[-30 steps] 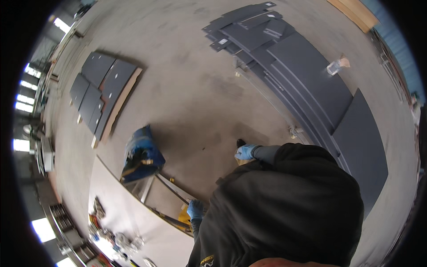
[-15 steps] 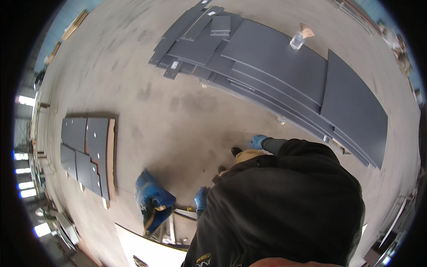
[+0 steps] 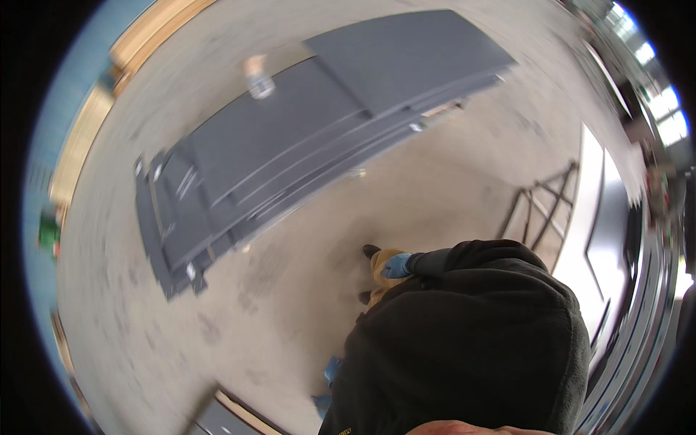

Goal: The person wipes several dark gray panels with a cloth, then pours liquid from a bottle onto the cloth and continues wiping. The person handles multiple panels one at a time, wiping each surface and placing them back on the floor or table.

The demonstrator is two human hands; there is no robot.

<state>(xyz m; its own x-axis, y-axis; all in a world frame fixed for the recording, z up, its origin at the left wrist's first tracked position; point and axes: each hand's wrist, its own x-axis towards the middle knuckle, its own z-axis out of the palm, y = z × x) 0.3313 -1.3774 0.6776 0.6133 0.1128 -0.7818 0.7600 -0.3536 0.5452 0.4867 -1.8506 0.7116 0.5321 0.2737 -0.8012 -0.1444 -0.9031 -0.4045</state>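
My right hand [image 3: 396, 266], in a light-blue glove, hangs beside my tan trouser leg. Its fingers look loosely spread, and no object shows in it. Only part of my left hand [image 3: 332, 368], also blue-gloved, comes out past my dark fleece; its fingers are hidden and blurred. Just below it a second blue patch [image 3: 321, 404] shows, too cut off to name. Ahead of me lies a long stack of dark-grey panels [image 3: 275, 134], apart from both hands. A clear plastic container [image 3: 261, 87] with something tan at its top stands on the stack's far side.
Another dark panel stack [image 3: 225, 420] shows at the lower left edge. To the right are a dark metal frame [image 3: 540, 203] and a white sheet [image 3: 580, 232]. Long wooden boards [image 3: 156, 36] lie along the blue wall at upper left. Concrete floor [image 3: 290, 312] surrounds my feet.
My view has swung to the right, so the large panel stack sits further left and tilts the other way. My right hand has come closer to my leg. The metal frame has come into view.
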